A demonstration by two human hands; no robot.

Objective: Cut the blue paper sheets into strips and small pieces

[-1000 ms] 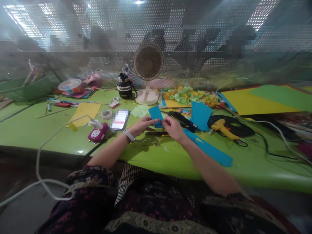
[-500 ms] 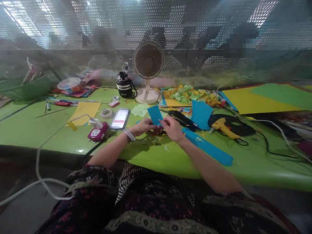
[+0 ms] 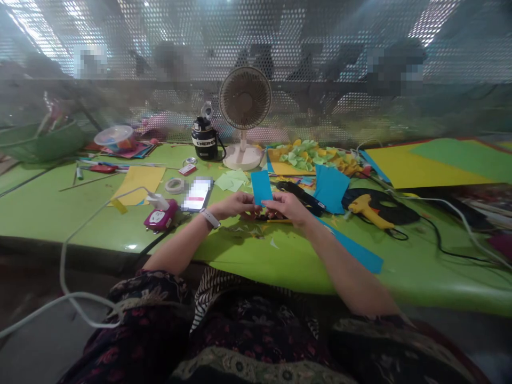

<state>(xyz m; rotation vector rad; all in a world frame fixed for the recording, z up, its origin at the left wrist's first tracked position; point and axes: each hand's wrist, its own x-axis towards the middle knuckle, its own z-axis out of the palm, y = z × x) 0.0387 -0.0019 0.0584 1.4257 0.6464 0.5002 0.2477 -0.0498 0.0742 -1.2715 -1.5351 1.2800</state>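
A small blue paper piece stands upright between my hands, above the green table. My left hand pinches its lower left edge, and a pale band is on that wrist. On the right side, my right hand has its fingers closed on the lower right part of the same piece. Below the hands lie small paper scraps. A long blue paper strip lies partly under my right forearm. Just behind my right hand is a black tool, beside another blue paper.
A yellow glue gun with its cord lies at the right. Behind stand a fan and a black bottle. A phone, tape roll and purple socket are left of my hands.
The small blue paper has moved slightly right and turned from tilted to nearly upright. Both hands have shifted a little to the right with it.
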